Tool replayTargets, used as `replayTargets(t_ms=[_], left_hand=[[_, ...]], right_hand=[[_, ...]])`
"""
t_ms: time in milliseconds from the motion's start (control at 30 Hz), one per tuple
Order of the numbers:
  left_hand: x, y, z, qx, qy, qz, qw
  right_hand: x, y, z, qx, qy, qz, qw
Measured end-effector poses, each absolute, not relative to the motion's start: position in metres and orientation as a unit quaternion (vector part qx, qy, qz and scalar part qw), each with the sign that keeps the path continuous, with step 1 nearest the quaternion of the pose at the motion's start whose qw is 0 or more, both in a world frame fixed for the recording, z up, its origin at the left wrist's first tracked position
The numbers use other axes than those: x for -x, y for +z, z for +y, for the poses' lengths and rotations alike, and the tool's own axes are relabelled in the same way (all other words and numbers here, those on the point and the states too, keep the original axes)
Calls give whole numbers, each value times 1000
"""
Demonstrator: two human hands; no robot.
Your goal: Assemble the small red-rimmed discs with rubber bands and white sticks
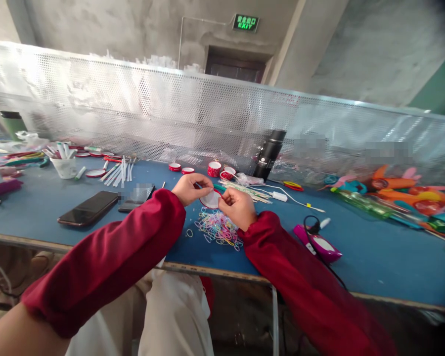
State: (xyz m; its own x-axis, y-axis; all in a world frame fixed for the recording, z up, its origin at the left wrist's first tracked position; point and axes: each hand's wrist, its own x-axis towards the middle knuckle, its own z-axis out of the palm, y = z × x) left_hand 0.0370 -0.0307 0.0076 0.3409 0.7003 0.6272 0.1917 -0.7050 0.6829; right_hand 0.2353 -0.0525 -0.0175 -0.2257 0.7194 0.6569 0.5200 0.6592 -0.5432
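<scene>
Pinched at opposite sides of its rim, between thumb and fingers of the left hand point(191, 190) and likewise of the right hand point(239, 205): a round, red-rimmed white disc point(210, 199), material indistinct, held up just beyond a heap of small multicoloured rubber-like loops point(219, 228) on the blue flat tabletop point(374, 252). Apparently mid-handling — disc not yet set down, many loops lying loose. Standing farther back: short red-and-white cylinders point(214, 170) — finished or waiting, impossible to tell.
</scene>
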Motion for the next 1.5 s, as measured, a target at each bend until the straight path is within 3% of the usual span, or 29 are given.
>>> replayTargets(t_ms=[400,633,967,1067,1267,1500], left_hand=[[-38,1,-18,-709,503,279,408],[-33,7,-26,-792,495,272,233],[-31,7,-23,-802,501,254,203],[-30,6,-19,-784,503,276,238],[-30,5,-16,-682,464,372,426],[-24,3,-14,-639,382,460,484]], right_hand=[[-237,-8,-52,417,195,-727,510],[-243,-4,-58,335,-97,-758,552],[-246,-6,-55,330,-115,-756,553],[-245,-6,-54,368,-71,-755,538],[-243,-10,-49,404,93,-761,499],[-249,-12,-42,443,56,-766,463]])
